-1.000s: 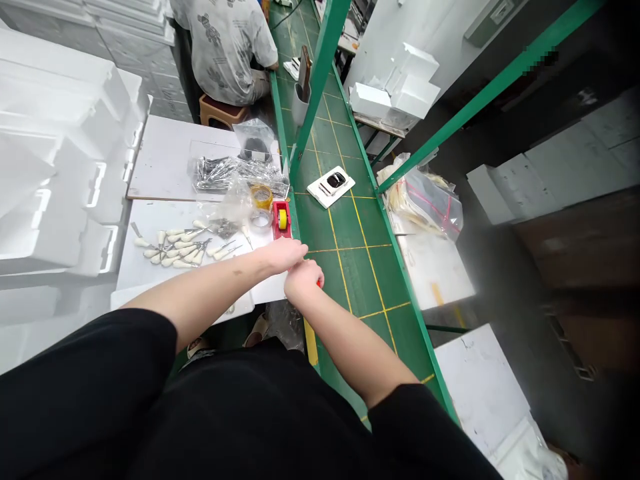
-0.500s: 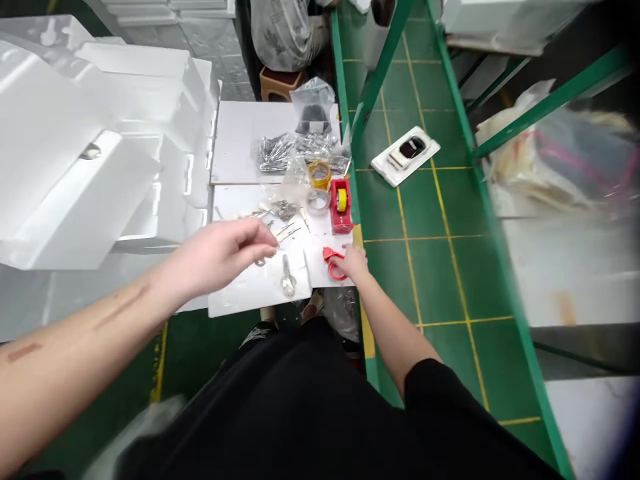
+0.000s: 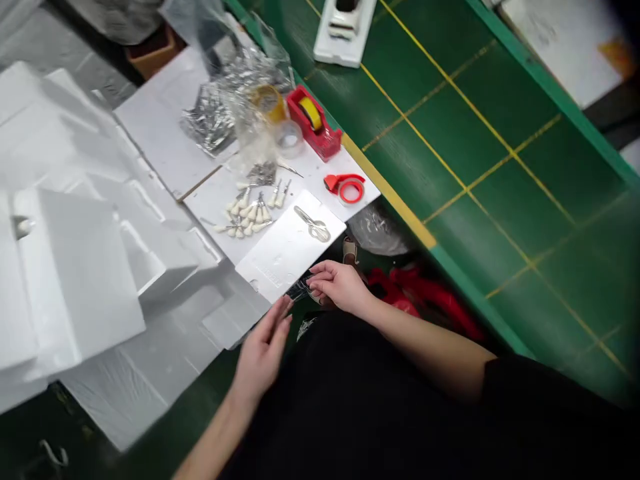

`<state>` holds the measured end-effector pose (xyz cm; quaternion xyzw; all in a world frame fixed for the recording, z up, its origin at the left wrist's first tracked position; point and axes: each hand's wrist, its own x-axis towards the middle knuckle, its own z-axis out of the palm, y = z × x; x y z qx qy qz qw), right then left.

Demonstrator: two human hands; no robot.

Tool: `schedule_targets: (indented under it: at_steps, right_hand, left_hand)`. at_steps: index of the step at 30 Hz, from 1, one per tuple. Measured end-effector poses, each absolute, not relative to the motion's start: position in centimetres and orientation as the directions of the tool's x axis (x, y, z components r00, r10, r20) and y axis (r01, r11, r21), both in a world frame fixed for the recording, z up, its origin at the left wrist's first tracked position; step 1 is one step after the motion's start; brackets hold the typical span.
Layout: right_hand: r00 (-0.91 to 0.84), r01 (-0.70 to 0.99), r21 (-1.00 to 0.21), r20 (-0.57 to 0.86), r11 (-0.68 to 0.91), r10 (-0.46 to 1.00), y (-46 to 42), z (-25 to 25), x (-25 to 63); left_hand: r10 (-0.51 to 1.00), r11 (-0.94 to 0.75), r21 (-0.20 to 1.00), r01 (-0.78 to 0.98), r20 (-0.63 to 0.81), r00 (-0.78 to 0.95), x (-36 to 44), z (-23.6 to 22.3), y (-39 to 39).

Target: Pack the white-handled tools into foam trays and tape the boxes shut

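Note:
In front of my body, just off the near edge of the white board, my two hands face each other a short way apart. My left hand (image 3: pixel 260 353) is closed loosely, thumb close to the fingers. My right hand (image 3: pixel 343 287) is curled in a pinch. Whether either holds something thin or clear, I cannot make out. Scissors (image 3: pixel 314 225) lie on a white foam sheet (image 3: pixel 270 263) beyond the hands. Past it are a red handheld tape dispenser (image 3: pixel 350 189) and several small white-ended metal pieces (image 3: pixel 250 217).
A red desktop tape dispenser (image 3: pixel 315 127), tape rolls (image 3: pixel 269 103) and a bag of shiny metal parts (image 3: pixel 215 110) stand farther back. White foam trays (image 3: pixel 85 260) are piled at left. On the right runs a green bench (image 3: pixel 450 147) with a white foam tray (image 3: pixel 345 33) on it.
My right hand has let go of the red handheld tape dispenser and come back toward my body. My left hand has drawn back from over the table to near it. The view has turned.

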<state>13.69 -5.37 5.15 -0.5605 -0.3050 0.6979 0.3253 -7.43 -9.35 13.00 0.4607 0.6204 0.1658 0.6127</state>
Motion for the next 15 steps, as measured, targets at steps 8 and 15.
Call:
schedule_targets:
  at_steps: [8,15]
  right_hand:
    - [0.045,0.334,-0.935,-0.108,-0.117,0.993,-13.8,-7.1,12.8]
    - [0.016,0.145,-0.989,0.008,0.006,1.000,-9.8,-16.9,12.5]
  left_hand:
    - [0.462,0.693,0.411,0.592,-0.884,0.073,-10.6,-1.1,-19.0]
    - [0.604,0.277,0.531,0.801,-0.744,0.284,-15.8,-0.9,-16.1]
